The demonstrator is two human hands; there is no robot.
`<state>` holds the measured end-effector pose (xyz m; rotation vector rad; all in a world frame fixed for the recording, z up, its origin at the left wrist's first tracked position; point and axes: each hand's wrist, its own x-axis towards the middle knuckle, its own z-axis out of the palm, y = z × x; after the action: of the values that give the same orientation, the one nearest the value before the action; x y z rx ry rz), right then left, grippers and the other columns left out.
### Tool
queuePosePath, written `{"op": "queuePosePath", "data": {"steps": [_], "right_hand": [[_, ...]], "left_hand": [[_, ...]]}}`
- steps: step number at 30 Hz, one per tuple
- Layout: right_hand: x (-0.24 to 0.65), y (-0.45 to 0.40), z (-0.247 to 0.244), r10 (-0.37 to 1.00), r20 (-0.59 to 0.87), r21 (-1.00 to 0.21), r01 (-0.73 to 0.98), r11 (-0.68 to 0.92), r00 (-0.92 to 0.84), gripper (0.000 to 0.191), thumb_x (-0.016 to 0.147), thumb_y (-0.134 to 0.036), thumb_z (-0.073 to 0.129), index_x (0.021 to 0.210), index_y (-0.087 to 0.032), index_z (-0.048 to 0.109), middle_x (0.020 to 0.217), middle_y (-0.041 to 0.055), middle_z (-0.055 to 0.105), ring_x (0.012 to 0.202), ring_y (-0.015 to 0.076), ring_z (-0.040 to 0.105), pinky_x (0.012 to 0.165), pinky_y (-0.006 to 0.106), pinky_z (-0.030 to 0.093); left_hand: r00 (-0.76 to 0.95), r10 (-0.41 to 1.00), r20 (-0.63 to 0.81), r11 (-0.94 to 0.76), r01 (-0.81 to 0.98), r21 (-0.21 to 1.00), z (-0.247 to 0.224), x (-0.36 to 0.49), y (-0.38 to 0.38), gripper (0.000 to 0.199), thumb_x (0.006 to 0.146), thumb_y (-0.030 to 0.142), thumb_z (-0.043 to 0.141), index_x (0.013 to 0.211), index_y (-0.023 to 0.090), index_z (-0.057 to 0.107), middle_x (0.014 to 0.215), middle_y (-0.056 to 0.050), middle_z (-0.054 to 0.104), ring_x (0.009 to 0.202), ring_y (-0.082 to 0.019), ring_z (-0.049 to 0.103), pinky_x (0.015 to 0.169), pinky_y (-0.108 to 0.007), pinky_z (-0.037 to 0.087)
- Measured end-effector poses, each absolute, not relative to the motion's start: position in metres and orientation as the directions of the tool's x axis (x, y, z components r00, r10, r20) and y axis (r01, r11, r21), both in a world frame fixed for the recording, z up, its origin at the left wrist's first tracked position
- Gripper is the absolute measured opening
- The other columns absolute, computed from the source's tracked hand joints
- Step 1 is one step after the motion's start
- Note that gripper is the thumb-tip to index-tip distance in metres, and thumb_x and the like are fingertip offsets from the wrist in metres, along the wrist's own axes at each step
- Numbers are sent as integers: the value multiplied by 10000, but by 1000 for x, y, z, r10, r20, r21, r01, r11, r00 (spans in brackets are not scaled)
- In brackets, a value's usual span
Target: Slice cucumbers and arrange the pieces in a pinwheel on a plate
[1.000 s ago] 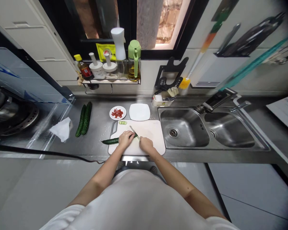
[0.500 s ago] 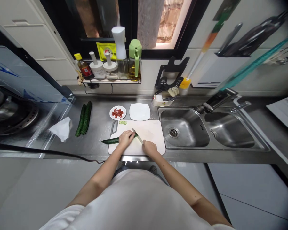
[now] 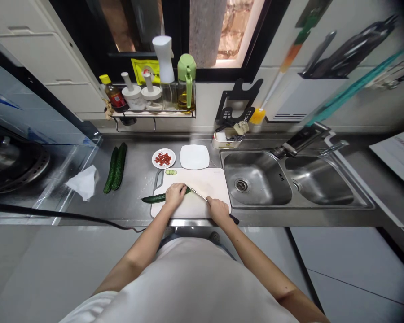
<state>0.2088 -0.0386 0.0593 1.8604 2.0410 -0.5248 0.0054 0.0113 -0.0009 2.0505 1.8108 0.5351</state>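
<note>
cucumber partly on the board, pinned under the left hand's curled fingers, right hand gripping the knife; if that cucumber rolls, the knife could nick those nearby fingers!

The table looks like stainless steel, satin with bright reflected streaks; the double sink is smooth grey metal, shinier along its curves. The cutting board appears to be pale, smooth, matt plastic. The knife has a thin metal blade and a dark handle of unclear material. The cucumber on the board has faintly glossy skin; the whole cucumbers look rougher, bumpy. The square plate and round plate look like smooth glazed ceramic. The crumpled sheet resembles soft, matt paper. The oil bottle is transparent, glass or plastic. The shirt is matt cloth.
</note>
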Motion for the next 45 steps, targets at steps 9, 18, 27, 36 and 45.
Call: {"op": "queuePosePath", "data": {"steps": [9,18,27,36,45], "right_hand": [[214,-41,57,945,-316,1,996,85,-80,330,952,-215,376,1220,-246,567,1019,96,654,963,218,578,800,312,335],[224,-39,58,971,-193,1,990,142,-139,428,932,-238,439,1357,-243,488,1028,105,631,966,227,508,805,330,288],[230,-42,55,968,-192,10,986,168,-162,399,936,-230,437,1325,-252,527,999,93,632,940,222,509,785,327,278],[237,-42,55,971,-209,3,993,119,-116,411,921,-276,490,1331,-263,522,1008,78,643,954,215,525,802,316,291],[242,-44,54,968,-239,-11,997,78,-78,443,898,-258,518,1340,-264,509,1038,73,649,986,205,534,819,300,298]], "left_hand": [[-45,996,75,-13,773,634,6,-3,20,294,957,340,398,1064,219,643,1062,-62,687,1000,-202,605,882,-317,444],[353,936,9,-267,693,670,25,1,32,305,842,472,582,973,227,709,1039,-45,698,1014,-211,599,953,-342,428],[404,915,4,-269,601,753,21,9,39,161,791,346,643,850,208,702,938,-33,695,903,-177,612,855,-294,449],[-91,983,-159,182,602,778,-7,-6,62,201,774,379,644,878,210,675,772,-9,669,723,-147,603,699,-253,450],[-272,944,-184,327,717,615,-18,-24,97,201,784,272,598,970,229,662,867,-22,695,820,-180,617,774,-284,429]]}}
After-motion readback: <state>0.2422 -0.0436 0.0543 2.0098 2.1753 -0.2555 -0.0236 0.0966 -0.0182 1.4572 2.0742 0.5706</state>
